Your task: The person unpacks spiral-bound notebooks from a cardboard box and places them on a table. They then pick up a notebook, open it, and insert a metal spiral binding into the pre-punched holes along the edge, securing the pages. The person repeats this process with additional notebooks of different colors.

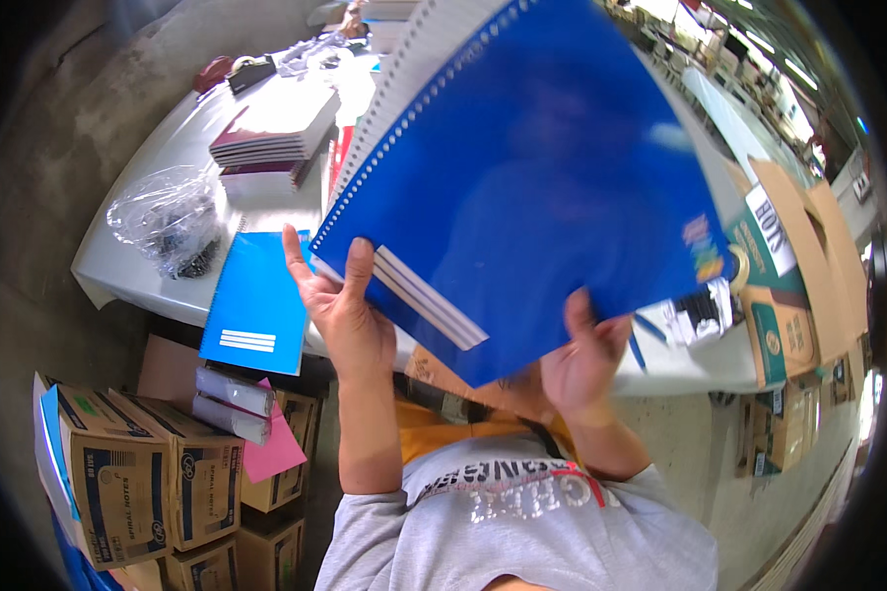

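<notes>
Left hand (343,320) and right hand (583,366) clamp a blue punched cover (532,207) above the near side of the table (695,366), apparently a holding step; shifting it likely calls for steady two-handed support.

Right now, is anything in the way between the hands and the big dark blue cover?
No, nothing visible is. The left hand and the right hand already hold the dark blue cover, thumbs on its face. The light blue notebook is off to the left, not between them.
</notes>
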Available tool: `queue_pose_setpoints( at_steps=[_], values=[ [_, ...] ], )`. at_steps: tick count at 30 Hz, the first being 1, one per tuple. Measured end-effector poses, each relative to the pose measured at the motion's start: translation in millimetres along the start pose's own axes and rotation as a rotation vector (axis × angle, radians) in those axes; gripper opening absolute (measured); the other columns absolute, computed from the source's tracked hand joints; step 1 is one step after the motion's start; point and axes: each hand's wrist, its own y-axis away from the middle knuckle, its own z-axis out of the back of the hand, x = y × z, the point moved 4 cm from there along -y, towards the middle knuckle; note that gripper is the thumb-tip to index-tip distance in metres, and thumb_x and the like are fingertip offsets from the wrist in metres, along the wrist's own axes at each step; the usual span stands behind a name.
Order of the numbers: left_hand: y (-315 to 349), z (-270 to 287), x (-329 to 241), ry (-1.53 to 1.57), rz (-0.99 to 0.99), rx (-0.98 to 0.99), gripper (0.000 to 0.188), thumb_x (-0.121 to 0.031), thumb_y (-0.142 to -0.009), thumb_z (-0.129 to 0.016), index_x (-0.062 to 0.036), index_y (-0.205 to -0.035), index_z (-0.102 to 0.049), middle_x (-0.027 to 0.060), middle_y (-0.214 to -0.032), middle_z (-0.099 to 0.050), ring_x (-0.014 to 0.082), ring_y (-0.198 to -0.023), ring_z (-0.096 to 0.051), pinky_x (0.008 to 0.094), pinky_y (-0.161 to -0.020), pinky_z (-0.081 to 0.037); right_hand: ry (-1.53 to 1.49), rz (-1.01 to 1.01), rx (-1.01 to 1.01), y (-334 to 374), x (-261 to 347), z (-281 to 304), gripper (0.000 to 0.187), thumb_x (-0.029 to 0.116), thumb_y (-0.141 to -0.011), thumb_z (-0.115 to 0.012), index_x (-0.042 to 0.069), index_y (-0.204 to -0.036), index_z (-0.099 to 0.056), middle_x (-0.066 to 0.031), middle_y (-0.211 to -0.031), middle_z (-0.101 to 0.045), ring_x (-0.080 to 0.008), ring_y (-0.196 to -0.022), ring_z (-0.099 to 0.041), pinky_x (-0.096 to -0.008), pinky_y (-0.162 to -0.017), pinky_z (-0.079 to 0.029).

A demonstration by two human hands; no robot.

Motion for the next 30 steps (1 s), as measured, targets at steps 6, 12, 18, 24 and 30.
queue_pose_setpoints(
  at_steps=[6, 12, 18, 24, 30],
  values=[
    [13, 19, -20, -0.429, -0.286, 0.332, 0.097, -0.001, -0.075, -0.071, -0.0134, -0.144, -0.004, 0.0089, -0.09, -0.063, 0.014, -0.079, -0.06, 0.0244, -0.073, -0.049, -0.296, -0.116, 0.157, 31, -5, 96, 0.048, -0.006, -0.079, -0.062, 0.004, -0.122, -0.043, -0.0108, -0.114, -0.056, -0.0143, -0.099, -0.056, -0.0285, -0.082, -0.047],
    [24, 29, 9, -0.353, -0.047, 0.639, 0.094, 0.005, -0.072, -0.071, -0.0059, -0.141, -0.008, 0.009, -0.087, -0.064, 0.0149, -0.078, -0.062, 0.0263, -0.072, -0.052, 0.445, -0.124, 0.096, 62, -18, 109, 0.031, 0.004, -0.082, -0.066, 0.0, -0.109, -0.051, -0.0079, -0.087, -0.062, -0.0148, -0.083, -0.059, -0.0273, -0.074, -0.049],
    [37, 24, 50, -0.524, 0.023, 0.363, 0.035, 0.005, -0.07, -0.073, 0.0004, -0.099, -0.055, 0.0058, -0.085, -0.065, 0.0106, -0.073, -0.061, 0.0242, -0.067, -0.051, 0.524, -0.143, 0.114, 17, -33, 130, 0.03, 0.011, -0.082, -0.068, -0.001, -0.104, -0.052, -0.0043, -0.089, -0.061, -0.011, -0.07, -0.055, -0.0235, -0.063, -0.046],
    [48, 48, 91, -0.764, 0.141, 0.51, 0.041, -0.004, -0.067, -0.078, -0.0007, -0.1, -0.055, 0.0079, -0.091, -0.066, 0.011, -0.081, -0.061, 0.0262, -0.071, -0.05, 0.617, -0.125, 0.352, 0, -28, 155, 0.033, 0.01, -0.086, -0.063, -0.001, -0.112, -0.047, -0.0056, -0.096, -0.059, -0.0112, -0.083, -0.055, -0.0245, -0.071, -0.046],
    [40, 61, 78, -1.139, 0.071, 0.698, 0.054, 0.002, -0.073, -0.07, -0.0023, -0.119, -0.042, 0.0152, -0.086, -0.063, 0.024, -0.076, -0.064, 0.0302, -0.065, -0.05, 0.722, -0.001, 0.148, -6, -12, 135, 0.035, 0.011, -0.084, -0.065, -0.002, -0.112, -0.047, -0.0058, -0.094, -0.058, -0.0111, -0.083, -0.054, -0.0245, -0.074, -0.045]
  ],
)
